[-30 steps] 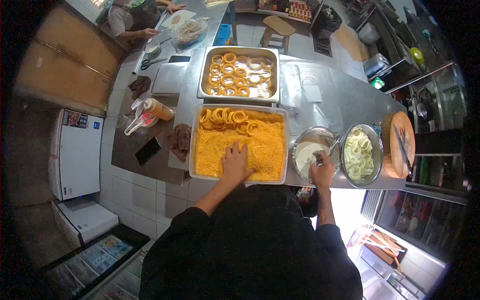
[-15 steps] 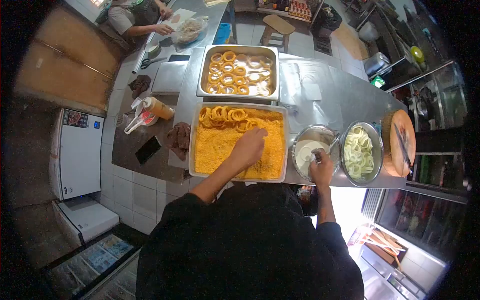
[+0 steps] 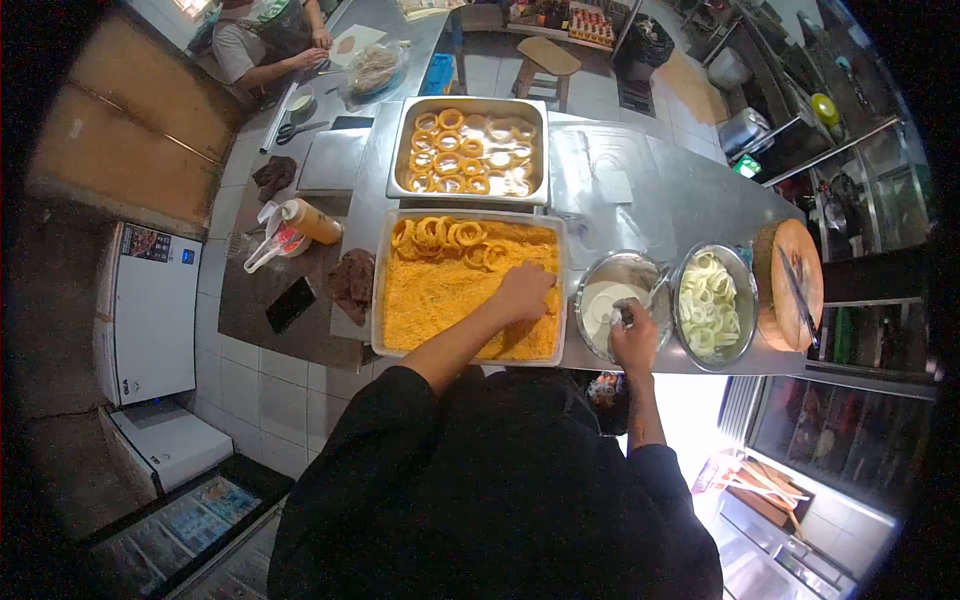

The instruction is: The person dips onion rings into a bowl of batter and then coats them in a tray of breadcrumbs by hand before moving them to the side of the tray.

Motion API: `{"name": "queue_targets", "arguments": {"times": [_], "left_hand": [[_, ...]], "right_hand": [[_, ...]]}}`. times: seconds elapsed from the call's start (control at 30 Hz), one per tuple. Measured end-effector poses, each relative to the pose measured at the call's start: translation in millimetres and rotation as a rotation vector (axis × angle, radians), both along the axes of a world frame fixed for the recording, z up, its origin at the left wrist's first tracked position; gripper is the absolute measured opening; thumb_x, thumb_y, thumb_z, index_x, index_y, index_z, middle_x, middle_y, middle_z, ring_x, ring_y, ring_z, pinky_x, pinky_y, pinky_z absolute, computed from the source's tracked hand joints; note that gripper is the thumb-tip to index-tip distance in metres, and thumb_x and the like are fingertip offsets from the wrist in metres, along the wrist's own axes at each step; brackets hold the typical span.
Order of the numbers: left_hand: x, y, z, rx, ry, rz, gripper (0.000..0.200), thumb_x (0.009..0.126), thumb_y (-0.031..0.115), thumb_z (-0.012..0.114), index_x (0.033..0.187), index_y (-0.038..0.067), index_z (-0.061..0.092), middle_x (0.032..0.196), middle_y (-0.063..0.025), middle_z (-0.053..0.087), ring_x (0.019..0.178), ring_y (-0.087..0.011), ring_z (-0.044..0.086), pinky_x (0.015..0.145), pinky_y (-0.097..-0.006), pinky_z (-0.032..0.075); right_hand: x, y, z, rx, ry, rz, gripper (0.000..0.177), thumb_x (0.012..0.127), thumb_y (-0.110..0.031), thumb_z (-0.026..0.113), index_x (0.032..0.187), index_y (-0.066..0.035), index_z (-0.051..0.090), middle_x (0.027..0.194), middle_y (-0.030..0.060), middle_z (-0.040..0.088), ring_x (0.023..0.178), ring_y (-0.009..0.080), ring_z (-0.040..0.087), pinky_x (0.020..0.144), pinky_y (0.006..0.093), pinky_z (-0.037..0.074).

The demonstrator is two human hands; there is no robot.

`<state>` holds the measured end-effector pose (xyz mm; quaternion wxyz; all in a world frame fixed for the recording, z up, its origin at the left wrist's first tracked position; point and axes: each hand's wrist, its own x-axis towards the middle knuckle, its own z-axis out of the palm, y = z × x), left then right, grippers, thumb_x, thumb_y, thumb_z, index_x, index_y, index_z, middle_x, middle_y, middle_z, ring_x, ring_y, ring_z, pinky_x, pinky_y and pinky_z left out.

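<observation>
My left hand point(image 3: 527, 291) is down in the orange crumbs point(image 3: 450, 305) at the right part of a clear plastic tub point(image 3: 376, 330); its fingertips are partly hidden in them. Crumb-coated rings point(image 3: 436, 233) lie along the tub's far left. Over the metal bowl of pale batter point(image 3: 600, 305), my right hand point(image 3: 634, 338) is closed, with batter on its fingers; what it grips is too small to make out. A metal bowl of pale sliced rings point(image 3: 712, 310) stands to the right.
Behind the tub is a steel tray point(image 3: 393, 180) with coated rings. A knife point(image 3: 800, 295) rests on a round wooden board point(image 3: 775, 330) at far right. Left are a bottle point(image 3: 318, 222), a phone point(image 3: 291, 305) and a brown cloth point(image 3: 352, 285). A co-worker point(image 3: 262, 50) is at upper left.
My left hand has moved right and slightly nearer in the crumbs, its fingers now lower in them. My right hand stays over the batter bowl. The whole view has shifted slightly.
</observation>
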<state>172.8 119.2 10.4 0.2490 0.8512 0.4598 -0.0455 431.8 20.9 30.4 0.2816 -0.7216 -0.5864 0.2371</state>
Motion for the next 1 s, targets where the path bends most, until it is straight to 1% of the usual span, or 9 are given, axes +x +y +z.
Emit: {"name": "queue_targets", "arguments": {"times": [0.07,0.3,0.37,0.5,0.6,0.67,0.77,0.9,1.0], "left_hand": [[-11.0,5.5,-20.3,-0.048,-0.237,0.02,0.048,0.08,0.037,0.085,0.115,0.006,0.074,0.118,-0.0192,0.071,0.114,-0.0412,0.067,0.094,-0.0522,0.055],[-55.3,8.1,37.9,-0.22,-0.183,-0.019,0.033,0.09,0.03,0.075,0.109,0.004,0.074,0.106,-0.0215,0.074,0.103,-0.0436,0.07,0.09,-0.0509,0.056],[-74.8,-6.6,41.5,-0.163,-0.467,0.128,0.034,0.093,0.034,0.073,0.106,0.002,0.074,0.102,-0.0214,0.074,0.098,-0.0445,0.07,0.089,-0.0506,0.056],[-102.0,-28.3,35.9,-0.172,-0.335,0.24,0.045,0.092,0.04,0.077,0.112,0.0,0.072,0.109,-0.0229,0.073,0.105,-0.043,0.069,0.092,-0.0498,0.056],[-102.3,-63.9,30.9,0.034,-0.292,0.303,0.061,0.083,0.033,0.087,0.124,-0.004,0.063,0.117,-0.0306,0.066,0.103,-0.0479,0.067,0.093,-0.0529,0.056],[-90.2,-87.4,38.0,0.167,-0.067,0.363,0.076,0.077,0.026,0.093,0.133,-0.005,0.051,0.135,-0.0367,0.053,0.109,-0.0528,0.063,0.097,-0.0555,0.056],[-84.2,-98.1,15.5,0.078,-0.041,0.454,0.08,0.073,0.019,0.095,0.134,-0.005,0.048,0.139,-0.0397,0.048,0.106,-0.0571,0.062,0.098,-0.0565,0.056],[-97.8,-86.7,-16.8,-0.107,-0.087,0.568,0.074,0.076,0.021,0.093,0.133,-0.003,0.053,0.132,-0.0355,0.057,0.111,-0.0553,0.063,0.097,-0.0532,0.056],[-103.9,-76.6,-13.0,-0.138,-0.304,0.548,0.064,0.077,0.022,0.092,0.129,0.0,0.06,0.121,-0.0298,0.067,0.116,-0.0499,0.065,0.095,-0.0512,0.057]], "right_hand": [[-0.9,0.0,2.1,0.027,0.013,0.002,0.032,0.081,-0.004,0.068,0.111,-0.009,0.072,0.099,0.0183,0.076,0.091,0.0366,0.075,0.082,0.0445,0.058],[1.6,0.7,-3.4,0.021,-0.006,0.028,0.03,0.082,-0.003,0.069,0.112,-0.009,0.071,0.1,0.0169,0.076,0.092,0.0358,0.076,0.084,0.0435,0.058],[2.3,0.4,-3.3,0.026,0.021,0.031,0.03,0.084,-0.004,0.069,0.113,-0.009,0.071,0.099,0.0165,0.076,0.092,0.035,0.076,0.083,0.0438,0.058],[-0.7,0.6,0.6,0.008,-0.001,0.014,0.028,0.084,-0.004,0.069,0.112,-0.009,0.071,0.099,0.0162,0.076,0.091,0.0341,0.076,0.082,0.0434,0.058],[1.8,1.0,-4.9,0.028,-0.034,0.034,0.028,0.084,-0.003,0.068,0.112,-0.009,0.072,0.098,0.0158,0.076,0.088,0.0323,0.076,0.082,0.0417,0.058],[-1.2,1.3,1.6,0.035,-0.014,0.022,0.028,0.084,-0.002,0.067,0.111,-0.009,0.072,0.096,0.015,0.076,0.087,0.0316,0.075,0.08,0.0412,0.057],[1.9,0.8,-6.6,0.107,-0.002,0.039,0.028,0.083,-0.002,0.067,0.11,-0.009,0.072,0.095,0.0146,0.076,0.086,0.031,0.075,0.079,0.0412,0.057],[-0.9,1.3,-2.3,0.096,-0.012,0.034,0.026,0.083,-0.002,0.068,0.109,-0.008,0.072,0.094,0.0146,0.075,0.086,0.0313,0.075,0.079,0.0418,0.057],[0.8,0.5,-1.1,0.064,0.005,0.03,0.027,0.083,-0.001,0.068,0.108,-0.007,0.071,0.093,0.0147,0.075,0.084,0.032,0.074,0.078,0.0422,0.056]]}}
